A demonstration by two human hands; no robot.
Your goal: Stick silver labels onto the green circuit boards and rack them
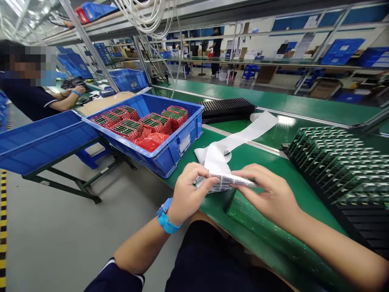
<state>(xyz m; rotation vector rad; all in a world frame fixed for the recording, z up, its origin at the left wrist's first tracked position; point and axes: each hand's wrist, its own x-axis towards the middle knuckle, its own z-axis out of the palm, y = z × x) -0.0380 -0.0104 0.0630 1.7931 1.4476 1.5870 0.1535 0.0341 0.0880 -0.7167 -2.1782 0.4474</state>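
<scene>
Head view shows the left hand [188, 190], a blue wrist strap [165, 221] on it, with fingers pinched on one end of a label strip [225, 181]. The right hand [270, 194] closes its fingers flat on the other end, holding the strip just above the green counter [258, 156]. White backing paper [243, 136] trails away bare, so much of the roll seems spent, though the held piece carries labels. At right, a black rack [331, 162] stands mostly full of green boards, its nearest slots empty. Further left, a blue bin [170, 156] holds boards in red bags [142, 123], with a co-worker [30, 97] beyond.
</scene>
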